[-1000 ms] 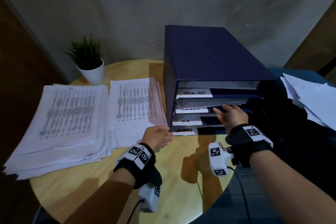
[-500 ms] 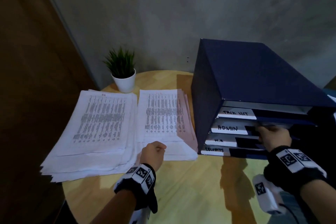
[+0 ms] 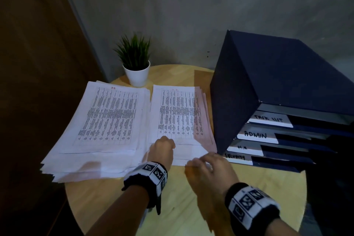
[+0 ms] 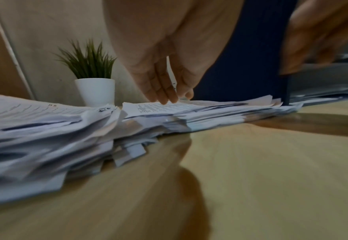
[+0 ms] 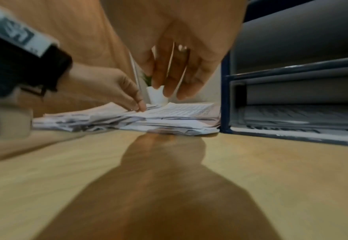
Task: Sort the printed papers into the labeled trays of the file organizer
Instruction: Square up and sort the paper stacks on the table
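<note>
Two stacks of printed papers lie on the round wooden table [image 3: 220,207]: a left stack [image 3: 107,120] and a right stack [image 3: 178,113]. To their right stands the dark blue file organizer [image 3: 268,82], its trays labeled TASK LIST [image 3: 268,119], ADMIN [image 3: 255,135], H.R [image 3: 242,147] and SECURITY [image 3: 234,156]. My left hand [image 3: 162,140] [image 4: 175,99] touches the right stack's top sheet near its front edge with straight, downward fingers. My right hand [image 3: 203,161] [image 5: 169,92] hovers blurred over that stack's near right corner, fingers loose and holding nothing.
A small green plant in a white pot [image 3: 137,73] stands behind the stacks, by the grey wall. A dark wooden panel [image 3: 38,63] rises on the left. Bare tabletop lies in front of the stacks and the organizer.
My right hand left the organizer's trays and swung left to the right stack's near corner. My left hand moved forward onto that stack. The head view turned left and closer.
</note>
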{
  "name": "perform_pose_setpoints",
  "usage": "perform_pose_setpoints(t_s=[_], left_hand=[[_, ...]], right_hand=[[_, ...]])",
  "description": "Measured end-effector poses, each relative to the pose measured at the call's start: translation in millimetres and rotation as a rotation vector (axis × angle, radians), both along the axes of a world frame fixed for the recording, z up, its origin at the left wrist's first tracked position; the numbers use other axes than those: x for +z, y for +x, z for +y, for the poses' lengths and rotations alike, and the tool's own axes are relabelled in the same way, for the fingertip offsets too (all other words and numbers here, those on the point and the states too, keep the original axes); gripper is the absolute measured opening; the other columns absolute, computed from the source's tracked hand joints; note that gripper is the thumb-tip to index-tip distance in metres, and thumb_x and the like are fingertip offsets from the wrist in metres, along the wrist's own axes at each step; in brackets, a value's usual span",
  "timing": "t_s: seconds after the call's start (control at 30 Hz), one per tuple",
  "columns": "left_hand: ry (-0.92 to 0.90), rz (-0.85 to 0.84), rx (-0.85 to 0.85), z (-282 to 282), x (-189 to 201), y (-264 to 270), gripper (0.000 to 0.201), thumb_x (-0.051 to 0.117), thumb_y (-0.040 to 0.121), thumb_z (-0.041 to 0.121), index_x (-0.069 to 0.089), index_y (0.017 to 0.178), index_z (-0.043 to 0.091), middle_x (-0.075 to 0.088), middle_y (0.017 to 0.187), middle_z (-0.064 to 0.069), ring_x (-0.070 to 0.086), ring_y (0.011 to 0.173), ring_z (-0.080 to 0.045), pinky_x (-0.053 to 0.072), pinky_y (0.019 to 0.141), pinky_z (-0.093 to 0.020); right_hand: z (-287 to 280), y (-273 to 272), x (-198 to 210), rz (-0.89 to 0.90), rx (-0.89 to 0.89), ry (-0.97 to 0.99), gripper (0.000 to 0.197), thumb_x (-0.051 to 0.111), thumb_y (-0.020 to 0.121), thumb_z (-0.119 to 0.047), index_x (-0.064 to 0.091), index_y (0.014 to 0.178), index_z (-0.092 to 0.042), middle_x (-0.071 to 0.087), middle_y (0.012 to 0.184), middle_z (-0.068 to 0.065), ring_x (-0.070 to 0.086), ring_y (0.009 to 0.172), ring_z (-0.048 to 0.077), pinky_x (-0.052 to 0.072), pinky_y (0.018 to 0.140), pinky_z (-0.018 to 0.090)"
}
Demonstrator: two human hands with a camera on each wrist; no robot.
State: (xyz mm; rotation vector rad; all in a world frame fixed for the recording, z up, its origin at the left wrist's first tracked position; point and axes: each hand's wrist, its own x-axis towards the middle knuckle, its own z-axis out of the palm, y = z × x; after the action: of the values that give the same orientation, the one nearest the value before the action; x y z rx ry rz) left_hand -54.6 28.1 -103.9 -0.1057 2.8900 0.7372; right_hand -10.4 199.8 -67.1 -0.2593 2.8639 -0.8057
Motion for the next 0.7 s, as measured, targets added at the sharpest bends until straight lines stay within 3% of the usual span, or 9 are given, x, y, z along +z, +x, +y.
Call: perform_pose_setpoints(t_s=[0.03,0.1,0.17,0.27,0.47,0.57,0.7], left_hand=[[-0.041,-0.012,-0.024,1.0,-1.2,-3.4,0.035,0.039,0.090,-0.004,0.063,0.111,0.010,0.055,0.121,-0.008,0.057,0.108,-0.027,0.049,0.092,-0.039],[-0.115,-0.036,-0.054,4.1,-2.4,-9.3,0.032,0.039,0.090,-0.005,0.059,0.112,0.006,0.052,0.122,-0.010,0.055,0.110,-0.028,0.048,0.093,-0.038],[-0.159,-0.041,-0.071,7.2,-3.2,-14.3,0.031,0.041,0.090,-0.003,0.055,0.116,0.007,0.050,0.124,-0.010,0.053,0.112,-0.028,0.049,0.090,-0.038],[-0.185,-0.039,-0.089,11.0,-5.8,-21.6,0.034,0.043,0.091,-0.001,0.049,0.123,0.011,0.048,0.127,-0.008,0.053,0.114,-0.027,0.050,0.088,-0.039],[-0.296,-0.024,-0.203,14.8,-2.9,-37.3,0.035,0.040,0.097,0.004,0.044,0.132,0.007,0.044,0.138,-0.011,0.046,0.126,-0.027,0.045,0.098,-0.038],[-0.417,-0.051,-0.296,17.2,2.0,-41.4,0.032,0.037,0.097,0.001,0.045,0.128,0.004,0.046,0.131,-0.015,0.050,0.120,-0.030,0.046,0.093,-0.040],[-0.516,-0.054,-0.421,20.6,10.3,-40.1,0.037,0.035,0.094,-0.007,0.042,0.129,0.000,0.048,0.129,-0.019,0.053,0.118,-0.033,0.046,0.093,-0.039]], right_hand=[[-5.7,-6.1,-5.1,-0.017,0.072,0.088,0.030,0.044,0.097,-0.025,0.062,0.119,-0.018,0.058,0.126,0.000,0.049,0.120,0.015,0.036,0.103,0.026],[-15.6,-17.6,-13.1,-0.055,0.177,0.238,0.042,0.035,0.099,-0.026,0.041,0.141,-0.020,0.036,0.150,-0.001,0.026,0.142,0.016,0.020,0.116,0.030],[-23.5,-25.7,-17.3,-0.136,0.240,0.367,0.049,0.028,0.100,-0.025,0.023,0.148,-0.018,0.016,0.159,0.001,0.009,0.147,0.019,0.010,0.119,0.037],[-30.4,-32.7,-21.8,-0.249,0.271,0.470,0.052,0.025,0.101,-0.026,0.010,0.151,-0.020,0.000,0.161,0.003,0.001,0.148,0.024,0.009,0.120,0.043],[-33.1,-37.6,-28.4,-0.250,0.249,0.435,0.050,0.021,0.102,-0.026,0.012,0.151,-0.022,0.002,0.161,0.003,0.003,0.148,0.024,0.011,0.120,0.040],[-32.8,-41.2,-25.7,-0.209,0.280,0.450,0.049,0.024,0.101,-0.024,0.019,0.149,-0.018,0.012,0.159,0.004,0.013,0.146,0.024,0.021,0.117,0.039],[-31.8,-45.6,-14.1,-0.142,0.297,0.472,0.037,0.032,0.095,-0.016,0.041,0.131,-0.013,0.041,0.134,0.006,0.039,0.125,0.025,0.044,0.092,0.040]])
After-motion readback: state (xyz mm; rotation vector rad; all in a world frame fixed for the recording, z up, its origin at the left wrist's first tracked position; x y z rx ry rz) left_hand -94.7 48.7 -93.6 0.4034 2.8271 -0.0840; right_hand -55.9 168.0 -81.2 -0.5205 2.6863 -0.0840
